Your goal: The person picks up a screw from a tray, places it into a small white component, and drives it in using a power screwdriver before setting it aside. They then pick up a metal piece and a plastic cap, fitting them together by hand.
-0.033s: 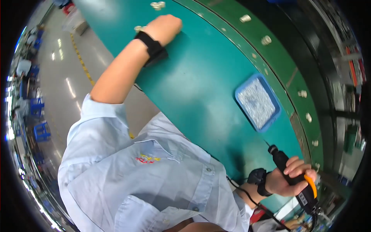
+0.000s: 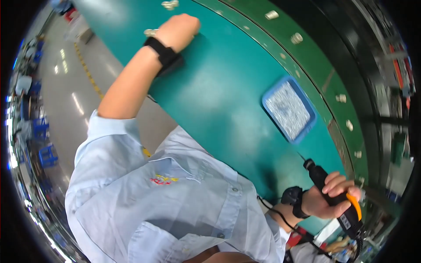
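My left hand (image 2: 180,31) is closed over the far left of the green table, its back toward me. Its fingertips are hidden, so whatever they hold does not show. Small pale metallic parts (image 2: 151,33) lie right beside that wrist, and a few more of the same sort (image 2: 170,5) are just beyond the hand. In my right hand (image 2: 319,204), at the lower right, is a black electric screwdriver (image 2: 319,174) with an orange lever. Its thin bit points up and left toward a blue tray (image 2: 267,109) filled with small silvery pieces, without touching it.
The green tabletop (image 2: 210,96) runs diagonally between my hands. Past its far edge is a darker green strip, a conveyor belt by its look (image 2: 315,61), carrying several spaced pale parts. A black cable (image 2: 280,219) passes by my right forearm. Blue stools (image 2: 47,155) stand on the floor at left.
The whole view has shifted slightly, so the table and tray sit a little further left and up. Both hands keep nearly the same pose, and the screwdriver stays in my right hand.
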Action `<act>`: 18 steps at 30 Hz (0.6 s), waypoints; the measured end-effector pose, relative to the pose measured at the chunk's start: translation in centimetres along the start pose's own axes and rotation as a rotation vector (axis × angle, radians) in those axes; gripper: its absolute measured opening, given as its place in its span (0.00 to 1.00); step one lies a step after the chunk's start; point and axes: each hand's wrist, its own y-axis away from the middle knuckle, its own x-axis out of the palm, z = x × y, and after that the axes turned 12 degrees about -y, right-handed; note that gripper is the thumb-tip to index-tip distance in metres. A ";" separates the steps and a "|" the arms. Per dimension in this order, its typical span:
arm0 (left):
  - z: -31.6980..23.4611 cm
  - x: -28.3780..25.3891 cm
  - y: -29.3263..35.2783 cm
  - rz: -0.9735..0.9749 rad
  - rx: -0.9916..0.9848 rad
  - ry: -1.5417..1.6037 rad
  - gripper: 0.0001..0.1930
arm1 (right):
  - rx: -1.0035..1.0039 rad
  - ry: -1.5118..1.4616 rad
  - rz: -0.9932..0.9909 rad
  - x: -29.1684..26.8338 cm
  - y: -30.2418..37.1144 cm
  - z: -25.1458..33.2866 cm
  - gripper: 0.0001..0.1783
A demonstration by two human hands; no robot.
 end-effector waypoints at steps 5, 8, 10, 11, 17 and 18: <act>-11.7 -5.5 4.6 -0.112 0.596 0.597 0.03 | 0.031 -0.018 0.039 -0.1 -0.2 0.2 0.17; -19.0 -5.2 7.6 -0.050 0.854 0.587 0.03 | 0.039 -0.027 0.053 0.1 -0.2 0.4 0.18; -21.3 -4.6 8.3 -0.035 0.926 0.589 0.03 | 0.042 -0.029 0.072 0.1 -0.1 0.6 0.18; -22.0 -4.3 8.5 -0.049 0.939 0.555 0.03 | 0.049 -0.017 0.065 -0.1 0.0 0.8 0.18; -23.3 -3.7 8.8 -0.132 0.975 0.411 0.06 | 0.063 -0.028 0.053 -1.3 0.4 0.8 0.19; -23.3 -3.9 8.8 -0.131 0.978 0.409 0.06 | 0.062 -0.033 0.043 -1.3 0.4 0.7 0.19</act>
